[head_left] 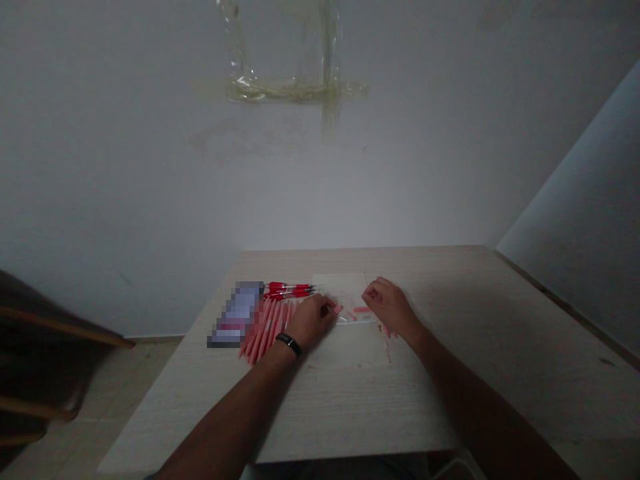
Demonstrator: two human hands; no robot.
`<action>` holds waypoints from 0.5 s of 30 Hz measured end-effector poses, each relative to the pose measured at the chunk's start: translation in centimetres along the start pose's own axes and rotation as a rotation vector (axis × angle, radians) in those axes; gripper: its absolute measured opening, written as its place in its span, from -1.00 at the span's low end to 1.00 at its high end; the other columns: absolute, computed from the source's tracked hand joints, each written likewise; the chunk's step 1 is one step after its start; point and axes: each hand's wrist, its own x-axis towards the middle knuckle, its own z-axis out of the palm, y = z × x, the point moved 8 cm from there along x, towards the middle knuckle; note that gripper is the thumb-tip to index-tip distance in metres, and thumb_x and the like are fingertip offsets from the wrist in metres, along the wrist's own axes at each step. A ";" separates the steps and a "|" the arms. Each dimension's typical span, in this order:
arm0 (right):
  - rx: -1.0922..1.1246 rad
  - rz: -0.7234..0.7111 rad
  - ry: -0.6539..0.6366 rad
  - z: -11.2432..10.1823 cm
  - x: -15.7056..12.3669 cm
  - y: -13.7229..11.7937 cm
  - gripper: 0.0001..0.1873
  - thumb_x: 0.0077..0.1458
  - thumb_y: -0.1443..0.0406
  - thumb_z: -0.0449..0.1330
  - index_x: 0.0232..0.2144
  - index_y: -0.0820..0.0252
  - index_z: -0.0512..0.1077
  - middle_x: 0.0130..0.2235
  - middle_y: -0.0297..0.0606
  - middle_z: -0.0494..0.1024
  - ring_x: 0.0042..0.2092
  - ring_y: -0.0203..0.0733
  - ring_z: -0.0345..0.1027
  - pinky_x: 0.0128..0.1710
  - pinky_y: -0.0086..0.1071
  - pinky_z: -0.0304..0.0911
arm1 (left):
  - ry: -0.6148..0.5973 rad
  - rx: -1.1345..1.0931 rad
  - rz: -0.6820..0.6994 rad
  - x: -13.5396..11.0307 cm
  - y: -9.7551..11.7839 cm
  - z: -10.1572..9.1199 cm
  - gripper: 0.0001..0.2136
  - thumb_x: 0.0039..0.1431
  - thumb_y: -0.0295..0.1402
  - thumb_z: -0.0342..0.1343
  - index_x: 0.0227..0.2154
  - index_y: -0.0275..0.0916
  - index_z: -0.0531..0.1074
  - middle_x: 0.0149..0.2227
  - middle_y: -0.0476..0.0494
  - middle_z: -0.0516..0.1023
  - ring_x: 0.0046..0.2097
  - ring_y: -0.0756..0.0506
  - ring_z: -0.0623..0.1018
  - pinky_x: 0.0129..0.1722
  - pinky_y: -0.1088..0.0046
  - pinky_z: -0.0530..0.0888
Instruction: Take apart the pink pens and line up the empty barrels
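Wall: plain grey wall (320, 193) stands behind, with old clear tape (295, 90) stuck on it in a cross shape.

Tabletop: pale wood tabletop (525, 313) carries a pixelated box (235, 313), red pens (290, 290) lying together, and a fan of pink tubes (265, 330), maybe straws.

Risk: round pens can roll if a wrist pushes them. Thin clear plastic sheet (345, 297) can slide, and then small pink pieces (361, 309) may scatter.

Left hand (313, 321): it is half closed, with a black wristband (289, 344), just beside the pink tubes; fingertips reach a pink piece, but I cannot tell if they hold it.

Right hand (387, 307): it is loosely curled at the sheet's edge, apart from the left; any grip is not visible.
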 end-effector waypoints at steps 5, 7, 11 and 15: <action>-0.005 0.008 -0.005 0.0 0.1 0.7 -0.86 0.12 0.36 0.16 -0.48 0.17 0.41 -0.39 -0.32 0.41 -0.34 -0.26 0.29 -0.30 -0.41 0.17 | 0.028 -0.054 -0.090 0.1 -0.8 -0.5 -0.69 0.17 -0.12 0.11 -0.21 -0.25 0.55 -0.32 -0.19 0.58 -0.34 -0.10 0.50 -0.36 0.42 0.36; -0.003 0.006 0.007 -0.2 0.2 1.1 -0.86 0.11 0.36 0.15 -0.49 0.17 0.41 -0.40 -0.32 0.41 -0.34 -0.26 0.29 -0.30 -0.41 0.17 | 0.057 -0.068 -0.114 0.2 -1.3 -1.1 -0.72 0.15 -0.19 0.12 -0.19 -0.26 0.54 -0.31 -0.20 0.58 -0.33 -0.11 0.51 -0.33 0.41 0.38; 0.011 -0.001 0.045 -1.6 0.4 1.9 -0.88 0.10 0.36 0.14 -0.47 0.19 0.42 -0.41 -0.33 0.40 -0.36 -0.27 0.28 -0.33 -0.42 0.16 | 0.147 -0.094 -0.084 0.7 -2.1 -2.8 -0.79 0.16 -0.25 0.09 -0.25 -0.26 0.52 -0.28 -0.18 0.58 -0.30 -0.10 0.50 -0.29 0.40 0.38; -0.021 0.004 0.037 -2.9 0.7 3.1 -0.87 0.10 0.34 0.14 -0.48 0.19 0.42 -0.43 -0.34 0.39 -0.39 -0.29 0.27 -0.37 -0.44 0.12 | 0.184 -0.159 -0.105 1.0 -3.2 -4.2 -0.73 0.24 -0.19 -0.01 -0.39 -0.27 0.46 -0.43 -0.09 0.52 -0.37 -0.07 0.47 -0.36 0.44 0.34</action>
